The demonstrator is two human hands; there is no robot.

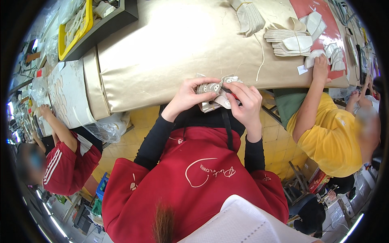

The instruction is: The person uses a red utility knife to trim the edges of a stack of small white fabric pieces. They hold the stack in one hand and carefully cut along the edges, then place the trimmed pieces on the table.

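Note:
Just off the near edge of the table, my left hand (190, 95) is closed on a bundle of fabric pieces (209, 88), grey-beige with white printed patterns. Its thumb lies across the front of the bundle and its fingers go behind. My right hand (247, 102) meets it from the other side, fingers bent in a pinch. Between those fingers shows a small red and dark tool (234, 96), mostly hidden, its tip against the cloth. Loose threads rise from the top of the bundle.
The table (162, 52) has a shiny gold-beige cover. Tied stacks of cloth pieces (288, 39) and another stack (248, 17) lie at the far right. A person in yellow (328, 129) reaches onto the table; another in red (67, 162) works at left. A yellow-rimmed tray (62, 42) stands far left.

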